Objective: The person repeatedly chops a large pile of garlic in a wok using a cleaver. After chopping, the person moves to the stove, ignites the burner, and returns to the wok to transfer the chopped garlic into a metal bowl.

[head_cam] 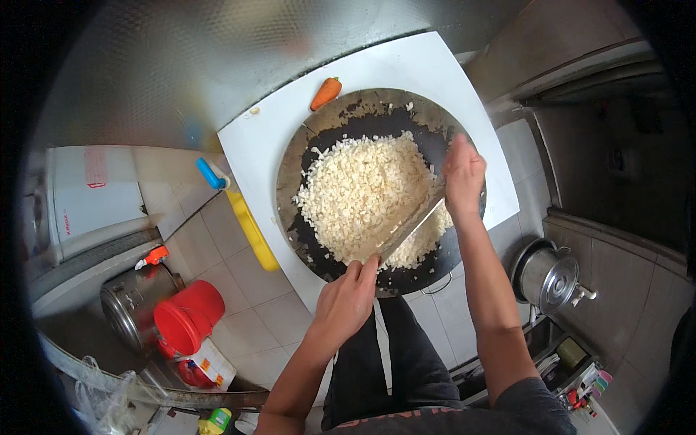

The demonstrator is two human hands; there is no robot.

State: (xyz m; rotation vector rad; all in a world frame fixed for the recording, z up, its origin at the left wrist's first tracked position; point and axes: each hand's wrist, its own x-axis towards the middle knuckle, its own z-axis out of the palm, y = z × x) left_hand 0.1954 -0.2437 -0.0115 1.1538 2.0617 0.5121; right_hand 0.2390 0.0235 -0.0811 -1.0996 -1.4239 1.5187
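Observation:
A round, dark-stained chopping block [429, 128] carries a broad heap of finely chopped, pale vegetable [364, 185]. Across the heap's lower right side lies a cleaver [410, 225], its blade slanting from lower left to upper right. My right hand [463, 176] is closed around the handle end, near the block's right side. At the other end of the blade, the fingers of my left hand [350, 293] pinch the front tip. Some chopped bits lie on both sides of the blade.
The block stands on a white tabletop [250, 147], with a carrot [326, 93] behind it. A yellow object [253, 231] lies along the left edge. Red bucket [190, 315] and steel pot [136, 304] stand lower left; a lidded steel pot [549, 277] sits right.

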